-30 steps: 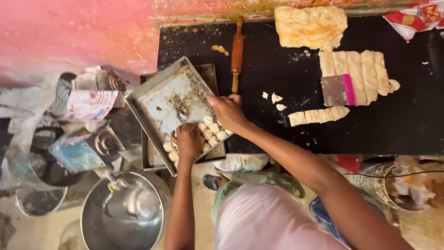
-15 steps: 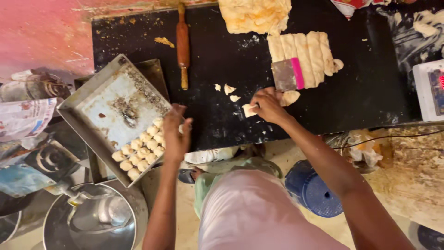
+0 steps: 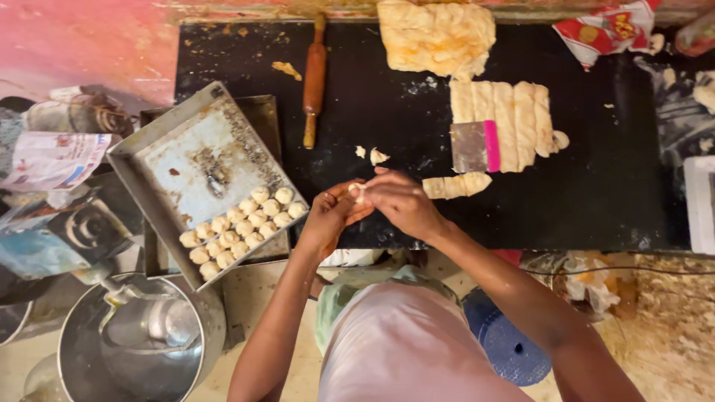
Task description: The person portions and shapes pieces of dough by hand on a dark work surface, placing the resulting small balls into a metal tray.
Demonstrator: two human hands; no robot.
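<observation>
Head view: left hand point(image 3: 328, 219) and right hand point(image 3: 402, 202) meet at the near edge of the black counter point(image 3: 596, 193), fingers of both pinched together on a small dough piece point(image 3: 357, 190). Metal tray point(image 3: 160, 149) sits tilted just left of the hands, rows of dough balls point(image 3: 238, 225) in its near corner. Cut dough strip point(image 3: 456, 185) lies just right of the right hand. Scraper with pink edge point(image 3: 477, 147) rests against the sliced dough slab point(image 3: 514, 123). Rolling pin point(image 3: 313, 78) farther back, dough mass point(image 3: 434, 37) at the wall. Steel bowl point(image 3: 134, 342) below the tray.
</observation>
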